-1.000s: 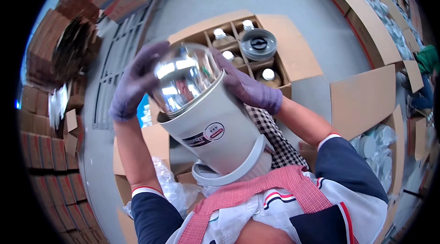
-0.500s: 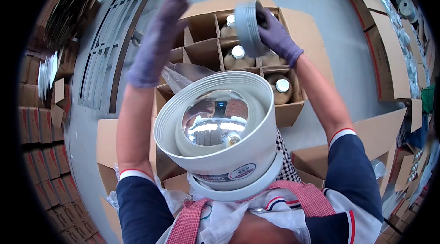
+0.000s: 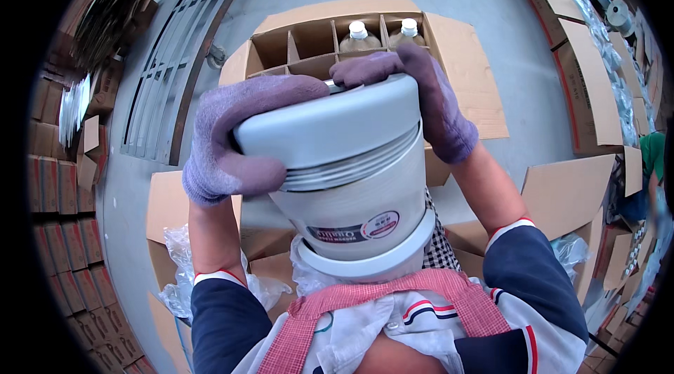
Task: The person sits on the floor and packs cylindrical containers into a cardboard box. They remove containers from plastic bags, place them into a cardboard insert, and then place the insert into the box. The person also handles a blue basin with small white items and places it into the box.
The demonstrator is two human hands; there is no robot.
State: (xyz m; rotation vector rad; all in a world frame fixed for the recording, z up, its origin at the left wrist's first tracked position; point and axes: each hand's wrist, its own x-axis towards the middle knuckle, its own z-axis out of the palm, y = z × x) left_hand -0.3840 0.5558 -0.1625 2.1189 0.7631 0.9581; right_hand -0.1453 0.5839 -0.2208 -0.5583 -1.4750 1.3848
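A pale grey cap (image 3: 330, 125) with a threaded lower part sits tilted on the mouth of a white vacuum flask body (image 3: 337, 216), hiding its mirrored inside. Some of the cap's threads still show above the body's rim. My left hand (image 3: 217, 139), in a purple glove, grips the cap's left side, thumb in front and fingers over the top. On the right and far side, my gloved right hand (image 3: 439, 107) holds the cap's edge. The body stands upright close to my chest, above a wider grey rim (image 3: 368, 258).
Beyond my hands lies an open divided carton (image 3: 460, 58) with white-capped bottles (image 3: 359, 33). Another open carton (image 3: 562, 191) and clear plastic bags (image 3: 179, 261) are close to me. A metal rack (image 3: 158, 79) and stacked boxes (image 3: 70, 233) line the left; more cartons (image 3: 583, 86) stand right.
My right hand has brought the grey cap down onto the flask body. My left hand has come in from the left and taken hold of it. The body's mirrored inside is now covered.
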